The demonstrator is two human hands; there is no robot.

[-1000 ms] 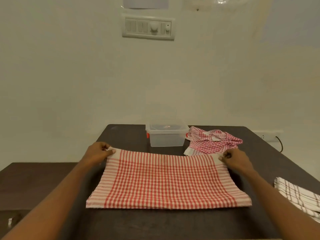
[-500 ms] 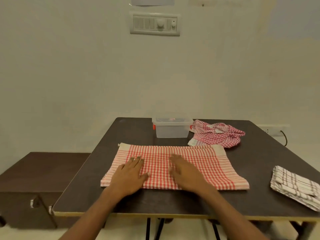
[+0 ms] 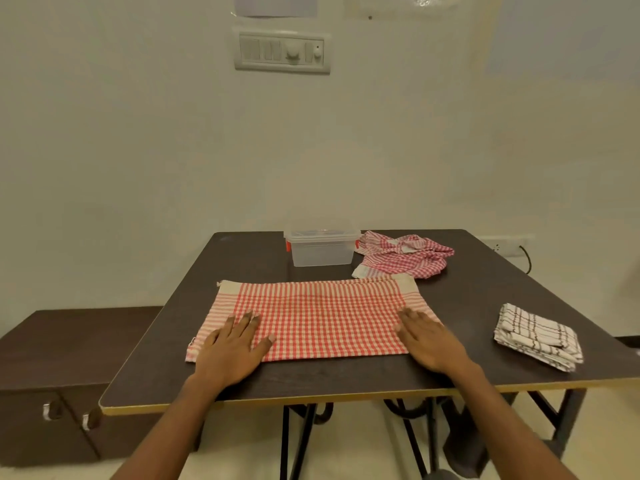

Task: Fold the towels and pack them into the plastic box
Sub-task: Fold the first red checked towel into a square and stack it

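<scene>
A red-and-white checked towel (image 3: 318,317), folded once, lies flat near the front of the dark table (image 3: 485,296). My left hand (image 3: 232,348) presses flat on its near left part, fingers straight. My right hand (image 3: 427,341) lies flat on its near right corner, fingers straight. A clear plastic box (image 3: 321,249) with red clips and its lid on stands at the back of the table. A crumpled red checked towel (image 3: 403,254) lies right of the box. A folded white towel with dark lines (image 3: 538,336) sits at the right edge.
A low dark cabinet (image 3: 69,358) stands left of the table. The wall behind carries a switch panel (image 3: 282,51), and a socket with a cable (image 3: 509,244) is at the right. The table's front edge (image 3: 277,400) is just below my wrists.
My hands let go of the towel's far corners, came down flat on its middle, then slid apart toward the left and right ends. The view has pulled back.
</scene>
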